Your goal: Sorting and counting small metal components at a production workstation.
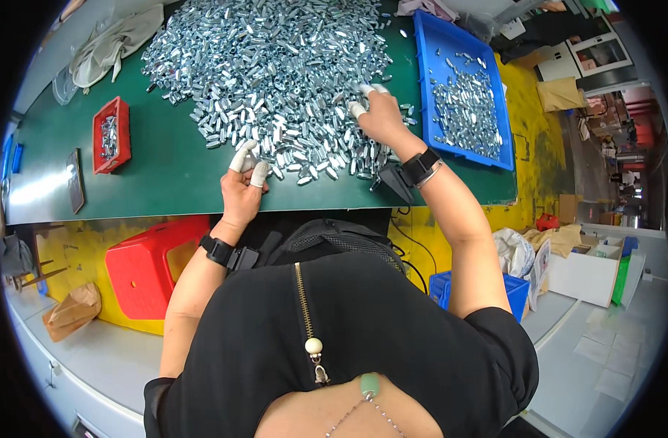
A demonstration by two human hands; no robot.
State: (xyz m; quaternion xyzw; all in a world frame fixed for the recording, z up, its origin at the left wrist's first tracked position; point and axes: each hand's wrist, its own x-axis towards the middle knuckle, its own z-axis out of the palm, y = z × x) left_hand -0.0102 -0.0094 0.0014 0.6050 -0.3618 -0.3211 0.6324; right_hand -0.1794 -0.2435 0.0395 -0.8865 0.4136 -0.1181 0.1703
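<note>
A large heap of small shiny metal sleeve-like parts (275, 66) spreads over the green table (166, 179). My left hand (242, 191) is at the heap's near edge, with white finger covers on its fingertips. Its thumb and fingers are curled together; whatever lies between them is too small to make out. Over the right side of the heap reaches my right hand (385, 118), also in white finger covers. Its fingers are apart, with the tips at the metal parts and nothing visibly gripped.
A blue tray (506, 146) of metal parts lies at the right, a small red bin (99, 153) of them at the left. Beside the bin is a dark flat phone-like object (75, 181). A red stool (140, 270) stands below the table edge, a blue crate (516, 296) at lower right.
</note>
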